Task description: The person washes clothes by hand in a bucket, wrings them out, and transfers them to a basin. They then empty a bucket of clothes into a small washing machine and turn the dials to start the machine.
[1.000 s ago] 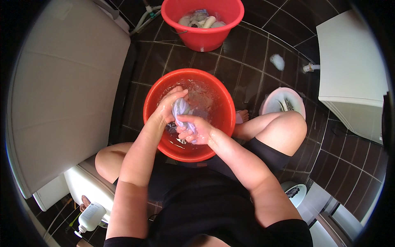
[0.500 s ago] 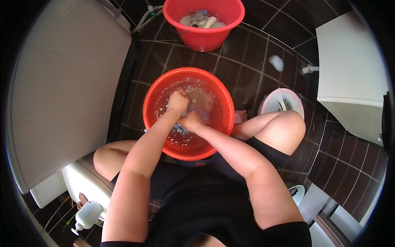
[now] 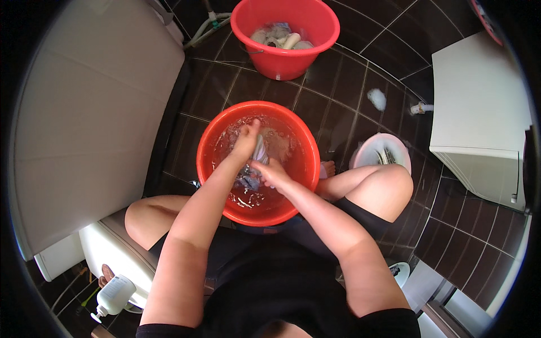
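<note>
Between my knees sits a round red basin (image 3: 309, 141) of water, its surface rippling and splashed. A wet, striped grey-blue cloth (image 3: 260, 151) stretches between my two hands over the water, and its lower part hangs down into the basin. My left hand (image 3: 245, 141) is the farther one, closed round the cloth's upper end with the thumb pointing up. Nearer to me, my right hand (image 3: 271, 174) grips the cloth lower down. Some fingers of both hands are hidden. What kind of garment the cloth is cannot be made out.
A pinkish-red bucket (image 3: 282, 65) with wet laundry stands beyond the basin. To the right are a pale pink tub (image 3: 407, 153), a foam patch (image 3: 376, 99) and a white cabinet (image 3: 479, 96). A white pump bottle (image 3: 115, 294) stands at lower left.
My hands have come up a little from the water and drawn apart, so more of the striped cloth shows between them. The whole view has shifted slightly.
</note>
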The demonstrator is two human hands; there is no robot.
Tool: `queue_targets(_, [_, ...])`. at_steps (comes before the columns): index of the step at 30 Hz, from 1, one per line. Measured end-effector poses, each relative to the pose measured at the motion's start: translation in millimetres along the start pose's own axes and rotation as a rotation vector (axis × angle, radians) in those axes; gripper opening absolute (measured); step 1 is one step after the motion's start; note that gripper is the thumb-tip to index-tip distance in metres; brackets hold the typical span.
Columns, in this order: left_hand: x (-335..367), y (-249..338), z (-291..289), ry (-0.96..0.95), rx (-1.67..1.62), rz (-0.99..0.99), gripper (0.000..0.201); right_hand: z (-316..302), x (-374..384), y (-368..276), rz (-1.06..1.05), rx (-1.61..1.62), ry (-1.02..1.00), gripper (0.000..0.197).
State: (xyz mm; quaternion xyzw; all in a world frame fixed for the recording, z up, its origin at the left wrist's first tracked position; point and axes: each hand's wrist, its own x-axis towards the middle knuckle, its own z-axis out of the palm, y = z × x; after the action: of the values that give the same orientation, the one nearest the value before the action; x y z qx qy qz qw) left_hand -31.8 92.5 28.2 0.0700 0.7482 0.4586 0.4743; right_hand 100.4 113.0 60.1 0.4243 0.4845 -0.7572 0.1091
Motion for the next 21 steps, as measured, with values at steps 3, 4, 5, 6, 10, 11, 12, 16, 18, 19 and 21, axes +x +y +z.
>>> queue_targets(3, [-10.0,18.7,-24.6,-0.059,-0.421,0.024,0.055,-15.7,0.9,-46.3,-0.192,0.210,-0.010,0.043])
queue_targets(4, [-21.9,26.0,-30.4,-0.040,-0.454,0.081,0.042,-18.1,5.2,-71.7,-0.247,0.276,0.000,0.044])
queue_targets(5, [-23.0,16.8,-37.4,-0.027,-0.344,0.116,0.036,-17.8,10.3,-100.5,-0.300,0.337,0.007,0.046])
queue_targets(6, [-19.5,2.3,-43.0,-0.019,-0.236,0.150,0.031,-19.6,15.4,-131.1,-0.395,0.396,-0.050,0.051])
queue_targets(10, [-18.7,-53.6,-59.0,0.018,0.323,0.348,0.013,-15.4,21.2,-205.1,-0.640,0.444,0.062,0.056])
queue_targets(11, [-27.1,-56.1,-60.3,0.030,0.492,0.393,0.015,-17.2,21.7,-204.5,-0.635,0.372,0.057,0.053])
queue_targets(12, [-35.9,-50.6,-61.0,-0.006,0.603,0.292,0.017,-18.0,22.6,-202.0,-0.624,0.298,0.049,0.051])
queue_targets(16, [-46.4,-63.3,-68.6,-0.088,0.920,0.034,0.027,-26.8,43.0,-124.1,-0.456,0.180,-0.056,0.030])
queue_targets(18, [-46.7,-72.2,-68.2,-0.127,1.022,-0.028,0.034,-29.8,50.4,-73.8,-0.349,0.091,-0.046,0.023])
queue_targets(19, [-48.6,-73.3,-67.5,-0.179,1.064,-0.036,0.034,-28.5,50.5,-50.5,-0.280,0.022,-0.045,0.022])
queue_targets(21, [-49.7,-73.3,-65.4,-0.288,1.146,-0.041,0.035,-26.8,56.6,-5.5,-0.138,-0.243,-0.021,0.023])
